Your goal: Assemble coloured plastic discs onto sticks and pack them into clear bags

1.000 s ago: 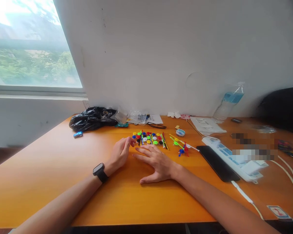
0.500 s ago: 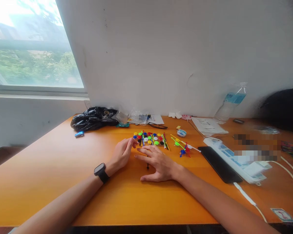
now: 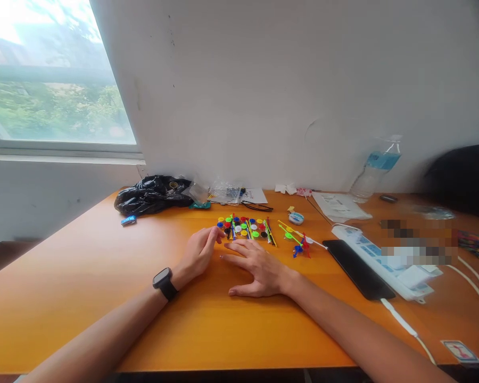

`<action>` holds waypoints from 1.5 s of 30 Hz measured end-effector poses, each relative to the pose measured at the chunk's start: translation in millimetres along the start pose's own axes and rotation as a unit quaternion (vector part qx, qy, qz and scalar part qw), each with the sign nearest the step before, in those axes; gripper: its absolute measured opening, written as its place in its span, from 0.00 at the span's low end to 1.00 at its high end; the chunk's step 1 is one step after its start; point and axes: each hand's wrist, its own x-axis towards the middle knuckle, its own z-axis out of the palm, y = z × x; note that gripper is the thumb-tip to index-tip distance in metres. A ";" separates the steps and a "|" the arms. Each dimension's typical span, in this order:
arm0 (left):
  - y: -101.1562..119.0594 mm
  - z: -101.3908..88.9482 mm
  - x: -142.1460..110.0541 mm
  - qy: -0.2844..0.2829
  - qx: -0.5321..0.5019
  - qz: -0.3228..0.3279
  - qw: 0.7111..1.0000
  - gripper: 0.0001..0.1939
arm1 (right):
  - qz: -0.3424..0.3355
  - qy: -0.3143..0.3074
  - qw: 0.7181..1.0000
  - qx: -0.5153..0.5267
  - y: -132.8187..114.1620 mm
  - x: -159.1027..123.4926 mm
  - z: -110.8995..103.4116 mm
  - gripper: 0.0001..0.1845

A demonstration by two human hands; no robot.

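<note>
My left hand (image 3: 198, 251), a black watch on its wrist, rests on the orange table (image 3: 83, 282) with fingers loosely curled, fingertips close to a cluster of small coloured discs and thin sticks (image 3: 245, 226). It holds nothing that I can see. Flat on the table just right of it lies my right hand (image 3: 255, 265), fingers stretched out and spread toward the same cluster, thumb pointing left. A second small group of green, blue and red pieces (image 3: 297, 242) lies a little to the right of the right hand.
A crumpled black bag (image 3: 151, 193) and clear wrappers lie at the back by the wall. To the right are a black phone (image 3: 359, 267), a white power strip (image 3: 383, 260) with cables, papers (image 3: 339, 206), a water bottle (image 3: 373, 167) and a dark bag (image 3: 463, 175).
Both hands stay almost still near the coloured pieces. A short dark stick seen under the right hand half a second ago is no longer visible. The view shifted slightly.
</note>
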 end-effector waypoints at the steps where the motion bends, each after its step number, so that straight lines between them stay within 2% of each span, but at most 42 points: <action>1: 0.3 -0.2 0.0 -0.001 0.001 -0.001 1.000 0.28 | 0.001 -0.002 1.000 0.001 -0.1 0.2 -0.1 0.43; 12: 3.7 -0.5 0.0 -0.003 -0.007 -0.009 1.000 0.31 | 0.004 -0.004 1.000 0.004 0.2 -0.7 0.3 0.40; 14: 3.7 -0.2 -0.1 -0.005 -0.009 -0.010 1.000 0.31 | 0.002 -0.004 1.000 0.007 -0.1 -0.6 -0.1 0.37; 18: 4.4 -0.4 -0.1 -0.004 -0.005 -0.009 1.000 0.31 | -0.002 0.004 1.000 0.004 -0.4 -0.8 0.1 0.24; 24: 4.0 -0.9 0.5 -0.007 -0.003 -0.011 1.000 0.30 | -0.003 0.033 0.999 0.005 3.7 -4.2 1.5 0.20; 28: 2.6 -0.2 0.4 -0.007 -0.005 -0.011 1.000 0.30 | 0.025 0.103 0.994 0.019 16.7 -8.7 -10.4 0.19; 32: 3.0 -0.3 0.1 -0.011 -0.002 -0.015 1.000 0.30 | 0.142 0.194 0.970 -0.016 44.1 -19.2 -37.2 0.16; 35: 3.4 -0.2 -0.2 -0.011 -0.006 -0.014 1.000 0.30 | 0.234 0.155 0.959 -0.039 66.7 -31.8 -57.5 0.11; 37: 3.3 0.1 -0.3 -0.010 -0.009 -0.015 1.000 0.30 | 0.276 0.102 0.955 -0.041 77.2 -39.8 -66.5 0.09; 41: 3.8 0.0 0.0 -0.012 -0.009 -0.017 1.000 0.30 | 0.320 0.009 0.946 -0.046 83.5 -48.2 -71.7 0.08; 45: 5.4 -0.9 -0.2 -0.014 -0.004 -0.013 1.000 0.30 | 0.346 -0.027 0.934 -0.087 82.1 -49.3 -73.3 0.05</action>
